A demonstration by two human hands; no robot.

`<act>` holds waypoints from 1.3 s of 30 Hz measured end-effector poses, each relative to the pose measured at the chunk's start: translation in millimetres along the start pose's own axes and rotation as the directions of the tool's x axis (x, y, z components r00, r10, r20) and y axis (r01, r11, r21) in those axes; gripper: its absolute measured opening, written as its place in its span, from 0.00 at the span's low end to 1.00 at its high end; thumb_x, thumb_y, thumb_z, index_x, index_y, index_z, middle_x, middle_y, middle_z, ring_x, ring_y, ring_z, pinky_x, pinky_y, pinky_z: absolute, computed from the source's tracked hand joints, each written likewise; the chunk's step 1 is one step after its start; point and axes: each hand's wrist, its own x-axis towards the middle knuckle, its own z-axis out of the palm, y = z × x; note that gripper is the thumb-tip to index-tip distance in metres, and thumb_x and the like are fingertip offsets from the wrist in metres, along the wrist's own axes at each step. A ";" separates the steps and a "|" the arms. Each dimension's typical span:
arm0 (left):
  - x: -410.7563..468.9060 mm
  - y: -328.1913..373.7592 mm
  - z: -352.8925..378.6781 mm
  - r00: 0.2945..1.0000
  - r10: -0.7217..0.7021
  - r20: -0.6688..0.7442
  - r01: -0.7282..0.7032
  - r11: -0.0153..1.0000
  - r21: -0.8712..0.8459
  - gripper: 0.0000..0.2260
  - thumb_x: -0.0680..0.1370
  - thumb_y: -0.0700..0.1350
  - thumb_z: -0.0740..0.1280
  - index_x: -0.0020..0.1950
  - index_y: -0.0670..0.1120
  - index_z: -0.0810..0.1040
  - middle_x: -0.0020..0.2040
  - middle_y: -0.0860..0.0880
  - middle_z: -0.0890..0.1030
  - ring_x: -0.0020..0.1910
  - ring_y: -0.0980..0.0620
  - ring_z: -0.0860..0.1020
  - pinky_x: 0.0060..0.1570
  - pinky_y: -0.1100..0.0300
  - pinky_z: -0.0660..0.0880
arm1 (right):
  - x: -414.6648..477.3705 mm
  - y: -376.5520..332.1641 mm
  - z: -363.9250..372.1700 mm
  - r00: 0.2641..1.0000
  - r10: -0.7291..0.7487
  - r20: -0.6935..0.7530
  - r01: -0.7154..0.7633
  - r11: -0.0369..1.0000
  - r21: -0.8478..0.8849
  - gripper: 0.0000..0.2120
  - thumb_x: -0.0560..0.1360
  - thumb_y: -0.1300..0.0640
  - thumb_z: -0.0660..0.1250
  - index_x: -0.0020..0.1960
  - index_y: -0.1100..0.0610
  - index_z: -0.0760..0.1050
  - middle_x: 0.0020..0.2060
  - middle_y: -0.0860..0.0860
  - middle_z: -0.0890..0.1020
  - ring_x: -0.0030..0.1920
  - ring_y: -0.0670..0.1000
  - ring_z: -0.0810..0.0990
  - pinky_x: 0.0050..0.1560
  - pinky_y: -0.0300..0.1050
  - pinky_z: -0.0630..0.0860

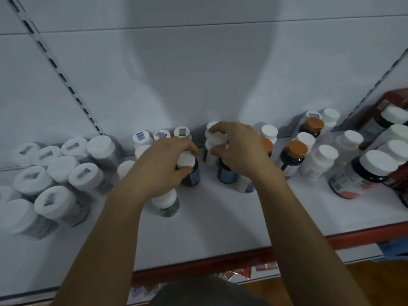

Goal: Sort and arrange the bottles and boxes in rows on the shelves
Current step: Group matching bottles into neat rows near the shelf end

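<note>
My left hand [162,161] is closed around the white cap of a dark brown bottle with a blue label [191,174] near the middle of the white shelf [209,228]. My right hand [239,146] grips the white cap of a white bottle [217,138] close to the back wall; a second dark bottle with a blue label [226,173] stands under its palm. A green-labelled white-capped bottle [167,204] stands just in front of my left wrist. Small white bottles [162,134] line the back wall.
Several large white-lidded jars [61,188] crowd the left of the shelf. Orange-capped dark bottles [294,154] and white bottles [320,162] stand at the right, with bigger dark jars [364,173] and a red box [395,100] at the far right. The shelf's red front edge [331,239] runs below.
</note>
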 end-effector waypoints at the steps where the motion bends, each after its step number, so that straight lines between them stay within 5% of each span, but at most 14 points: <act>1: 1.6 0.2 1.5 1.000 0.004 0.003 -0.004 1.000 0.013 0.14 0.74 0.46 0.73 0.56 0.60 0.78 0.54 0.57 0.80 0.52 0.52 0.78 0.51 0.47 0.78 | 0.4 -1.5 1.6 1.000 -0.011 0.015 0.012 0.997 -0.071 0.20 0.73 0.54 0.74 0.64 0.50 0.78 0.57 0.51 0.82 0.55 0.54 0.79 0.54 0.50 0.76; 6: 9.5 6.6 3.7 1.000 -0.017 -0.001 0.017 0.999 0.047 0.16 0.73 0.45 0.75 0.59 0.56 0.81 0.57 0.55 0.82 0.54 0.50 0.79 0.55 0.48 0.77 | -3.4 -3.9 -1.8 0.999 -0.026 0.033 0.030 0.993 -0.116 0.18 0.76 0.53 0.70 0.65 0.51 0.76 0.57 0.51 0.82 0.55 0.54 0.79 0.49 0.45 0.73; 10: 17.9 16.1 -4.1 1.000 -0.021 0.023 0.020 0.999 0.046 0.19 0.74 0.46 0.74 0.65 0.54 0.79 0.57 0.55 0.79 0.55 0.53 0.77 0.57 0.52 0.75 | -21.6 7.7 -32.7 0.982 -0.013 -0.190 0.005 0.999 -0.041 0.14 0.76 0.56 0.70 0.62 0.50 0.77 0.53 0.48 0.82 0.53 0.54 0.79 0.53 0.55 0.77; 16: 54.5 42.9 -20.0 0.998 0.036 0.051 -0.041 0.993 0.112 0.17 0.77 0.51 0.73 0.65 0.54 0.77 0.58 0.50 0.79 0.53 0.49 0.77 0.56 0.47 0.76 | -55.1 78.8 -120.0 0.914 0.284 -0.288 -0.347 0.917 -0.196 0.14 0.78 0.62 0.66 0.61 0.52 0.79 0.55 0.54 0.82 0.53 0.57 0.79 0.53 0.52 0.77; 22: 132.2 118.5 7.7 0.940 0.234 0.248 -0.276 0.949 0.154 0.19 0.81 0.51 0.68 0.71 0.54 0.73 0.67 0.49 0.75 0.59 0.49 0.74 0.62 0.49 0.73 | -59.4 106.8 -128.9 0.859 0.512 -0.023 -0.472 0.772 -0.425 0.20 0.77 0.57 0.69 0.68 0.54 0.73 0.60 0.58 0.79 0.56 0.60 0.79 0.55 0.55 0.78; 27: 171.9 136.9 46.2 0.884 0.151 0.442 -0.264 0.942 0.205 0.20 0.80 0.49 0.68 0.73 0.51 0.72 0.71 0.46 0.72 0.67 0.44 0.72 0.65 0.48 0.72 | -65.8 118.2 -111.3 0.832 0.555 0.007 -0.497 0.750 -0.437 0.15 0.80 0.56 0.63 0.65 0.58 0.72 0.58 0.59 0.78 0.53 0.58 0.76 0.46 0.48 0.72; 30: 178.6 136.9 56.8 0.895 0.156 0.418 -0.237 0.960 0.148 0.18 0.78 0.49 0.71 0.68 0.50 0.77 0.68 0.46 0.74 0.62 0.46 0.73 0.57 0.54 0.72 | -71.5 118.2 -121.8 0.825 0.558 -0.088 -0.545 0.747 -0.380 0.13 0.82 0.50 0.58 0.57 0.58 0.72 0.49 0.55 0.76 0.46 0.56 0.73 0.45 0.50 0.70; 33: 179.7 130.8 62.3 0.925 0.146 0.350 -0.183 0.980 0.073 0.10 0.78 0.45 0.70 0.58 0.53 0.79 0.64 0.47 0.75 0.57 0.48 0.74 0.53 0.54 0.72 | -77.4 112.9 -134.4 0.843 0.510 -0.170 -0.537 0.786 -0.307 0.21 0.80 0.43 0.53 0.54 0.59 0.73 0.45 0.55 0.76 0.49 0.59 0.77 0.48 0.53 0.74; 39: 164.1 117.2 19.0 0.991 0.082 0.106 -0.049 0.957 -0.284 0.06 0.81 0.45 0.64 0.55 0.50 0.79 0.51 0.49 0.80 0.44 0.52 0.77 0.41 0.58 0.73 | -80.2 97.8 -144.6 0.826 0.410 -0.387 -0.454 0.890 -0.026 0.21 0.79 0.40 0.64 0.55 0.58 0.77 0.46 0.52 0.81 0.45 0.53 0.77 0.45 0.50 0.74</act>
